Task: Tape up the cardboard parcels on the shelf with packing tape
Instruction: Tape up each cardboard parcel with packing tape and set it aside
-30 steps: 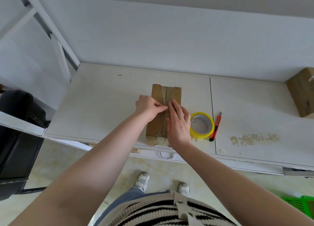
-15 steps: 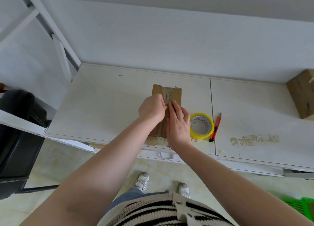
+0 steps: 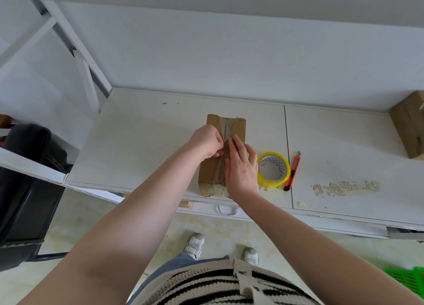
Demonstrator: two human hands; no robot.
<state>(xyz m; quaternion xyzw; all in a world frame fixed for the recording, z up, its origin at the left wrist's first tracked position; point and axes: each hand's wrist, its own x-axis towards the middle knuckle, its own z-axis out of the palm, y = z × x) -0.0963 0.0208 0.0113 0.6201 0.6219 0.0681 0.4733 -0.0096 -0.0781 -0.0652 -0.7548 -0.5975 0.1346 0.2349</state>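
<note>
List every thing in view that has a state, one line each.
Cardboard parcel: lying flat on the shelf, flaps closed, centre seam showing.
Tape roll: lying flat, untouched.
Utility knife: lying beside the roll, untouched.
Left hand: fingers curled at the seam.
Right hand: flat on the parcel.

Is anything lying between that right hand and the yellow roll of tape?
Nothing visible does. The roll of tape lies flat on the shelf just right of the right hand, which rests on the cardboard parcel. The red cutter lies beyond the roll, on its far side.
</note>
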